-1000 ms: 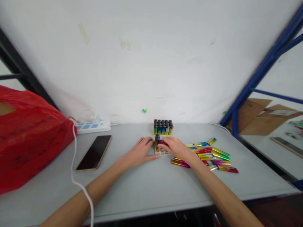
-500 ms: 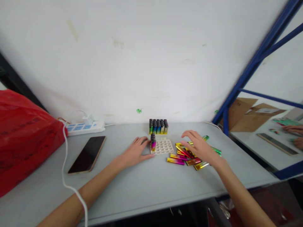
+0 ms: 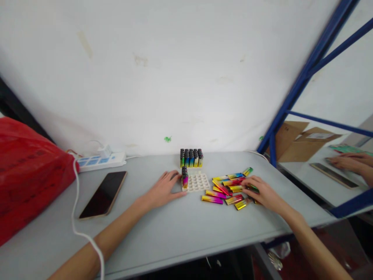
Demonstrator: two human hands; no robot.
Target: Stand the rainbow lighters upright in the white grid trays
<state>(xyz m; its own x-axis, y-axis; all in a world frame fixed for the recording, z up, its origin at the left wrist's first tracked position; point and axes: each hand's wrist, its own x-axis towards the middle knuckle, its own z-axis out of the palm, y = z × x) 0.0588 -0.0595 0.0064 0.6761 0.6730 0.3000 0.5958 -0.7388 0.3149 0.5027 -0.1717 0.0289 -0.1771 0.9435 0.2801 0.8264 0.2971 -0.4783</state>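
My left hand (image 3: 163,190) rests at the left side of a white tray (image 3: 198,182) with rows of round cups. Its thumb and fingers are spread apart, with the thumb by the tray's near left corner. A short row of upright lighters (image 3: 185,179), the front one purple and yellow, stands along the tray's left edge beside my fingertips. My right hand (image 3: 259,191) is at the right end of a loose heap of shiny coloured lighters (image 3: 224,188), fingers closed around a dark, greenish lighter (image 3: 253,189) that they partly hide.
Behind the tray stands a block of upright lighters (image 3: 191,158). To the left lie a phone (image 3: 103,194), a power strip (image 3: 101,161), a white cable (image 3: 76,210) and a red bag (image 3: 32,179). Past a blue frame (image 3: 287,105) at right, another person's hands (image 3: 349,161) are near a cardboard box (image 3: 305,144).
My right hand has moved right and down from above the heap, and its fingers have closed on a lighter. My left hand stays by the tray. The view has shifted slightly.
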